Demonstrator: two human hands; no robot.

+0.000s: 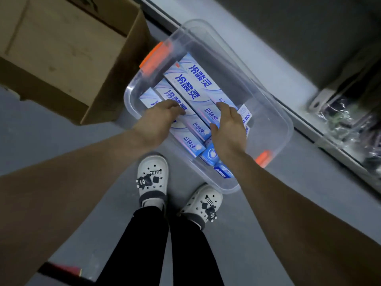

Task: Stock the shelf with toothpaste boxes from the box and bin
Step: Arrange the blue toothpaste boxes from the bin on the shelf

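— clear plastic bin (270, 112) on the grey floor (278, 203), orange latches (153, 58) at both ends. it lies slantwise, just in front of the person's white clogs (152, 174).

— and the toothpaste boxes (191, 83)?

— inside the bin, white and blue, lying flat side by side along the far-left half. a few more are tumbled at the near end, partly hidden under the right wrist.

— what are the hands doing?

— both are down in the bin. the left hand (158, 118) is knuckles up, its fingers bent down onto the boxes on the left; the tips are hidden, so i can't tell whether it has a grip. the right hand (228, 129) lies on a box further right, fingers nearly straight on top, thumb spread along the box's near side. it rests there rather than clasps.

— what's around them?

— a brown cardboard box (68, 58) stands open at the upper left, its corner close to the bin's left latch. no contents show in it. on the right runs the low edge of a shelf (340, 156), with dark goods in clear bags (354, 124) on it, too blurred to name. black trousers (165, 244) fill the bottom middle.
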